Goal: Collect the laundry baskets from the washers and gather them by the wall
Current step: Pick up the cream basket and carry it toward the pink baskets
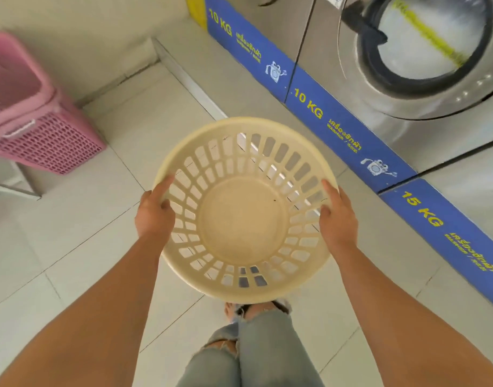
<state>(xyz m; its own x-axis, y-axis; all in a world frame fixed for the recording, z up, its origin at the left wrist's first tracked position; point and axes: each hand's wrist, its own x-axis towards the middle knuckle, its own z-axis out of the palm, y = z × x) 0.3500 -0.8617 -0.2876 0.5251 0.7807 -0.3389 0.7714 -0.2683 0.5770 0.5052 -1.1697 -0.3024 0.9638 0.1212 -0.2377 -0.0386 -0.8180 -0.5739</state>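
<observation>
A round cream laundry basket (244,219) with slotted sides hangs in the air in front of me, empty and seen from above. My left hand (155,212) grips its left rim and my right hand (337,216) grips its right rim. Pink rectangular laundry baskets (41,127), nested and tilted, stand on the floor at the far left by the cream wall (94,32).
A row of steel front-loading washers (424,68) on a blue plinth (348,135) marked 10 KG and 15 KG runs along the right. Light tiled floor (94,224) spreads below. A raised step (189,79) lies ahead. My legs in torn jeans (251,350) show at the bottom.
</observation>
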